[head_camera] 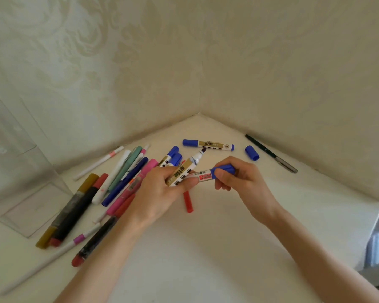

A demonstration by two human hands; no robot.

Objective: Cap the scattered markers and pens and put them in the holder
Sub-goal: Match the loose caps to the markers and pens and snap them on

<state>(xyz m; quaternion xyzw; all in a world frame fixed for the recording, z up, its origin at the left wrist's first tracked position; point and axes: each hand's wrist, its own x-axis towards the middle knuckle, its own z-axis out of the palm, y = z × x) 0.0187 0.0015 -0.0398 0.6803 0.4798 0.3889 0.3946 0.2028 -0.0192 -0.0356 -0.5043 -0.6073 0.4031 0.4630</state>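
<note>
The uncapped blue marker (185, 169), gold-labelled with its stained nib pointing away toward the wall corner, lies gripped in the left hand (162, 191) together with a second, red-labelled marker (202, 174). The right hand (234, 176) is closed around the blue cap (224, 169) on the end of that second marker, apparently pressing it home; the left hand's bunched grip steadies both barrels for that push.

A loose blue cap (252, 152) lies on the worktop (206, 248) beyond the right hand, likely meant for the bare nib. Beyond the left hand rests a capped blue marker (208, 145). The clear holder (24, 189) stands well left of the left hand, with the heap of pens (118, 184) between.
</note>
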